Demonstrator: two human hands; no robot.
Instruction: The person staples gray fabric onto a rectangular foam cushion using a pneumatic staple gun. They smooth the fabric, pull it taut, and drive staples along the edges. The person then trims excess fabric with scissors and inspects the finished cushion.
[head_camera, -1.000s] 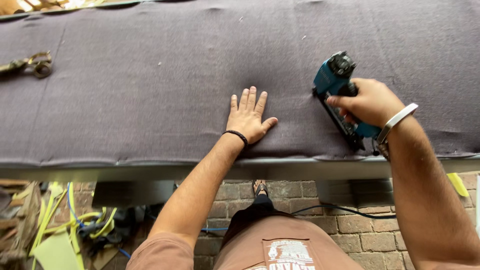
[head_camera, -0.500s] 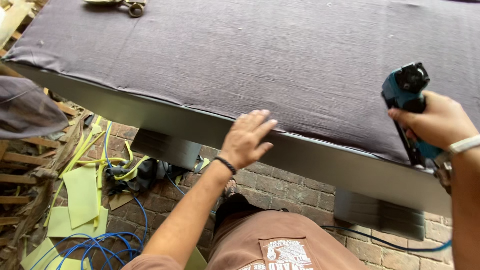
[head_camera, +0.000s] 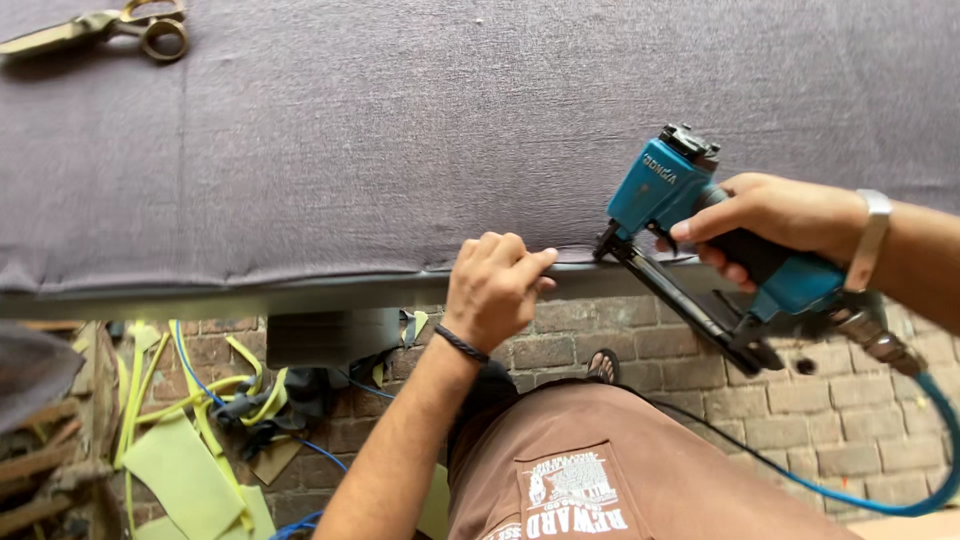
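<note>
The bench (head_camera: 300, 298) runs across the upper part of the view and is covered by a dark grey fabric (head_camera: 400, 140). The fabric lies flat over the top surface and wraps down over the near edge, where a grey metal rail shows beneath it.

Left hand (head_camera: 495, 290): positioned at the near edge of the bench, roughly at centre. The fingers are curled and pressed together, pinching the fabric at the edge, with the thumb and forefinger tips pointing right, toward the tool nose. A black band sits on the wrist.

Right hand (head_camera: 775, 222): closed around the handle of a blue stapler (head_camera: 700, 225), gripping it firmly. The forefinger lies forward along the body. A silver bracelet sits on the wrist.

Stapler: held tilted, head uppermost, black magazine slanting down and to the right. The nose touches the fabric at the bench edge, just beside the left fingertips. A blue hose (head_camera: 900, 480) leaves the handle base through a metal fitting and curves down to the right.

Scissors (head_camera: 110, 28): brass-coloured, lying flat on the fabric at the far left corner, well apart from both hands.

Below the bench: a brick floor (head_camera: 640, 350), yellow-green foam scraps (head_camera: 185, 470) and strips at lower left, and a thin blue cable among them. The person's brown garment fills the lower centre of the view.
</note>
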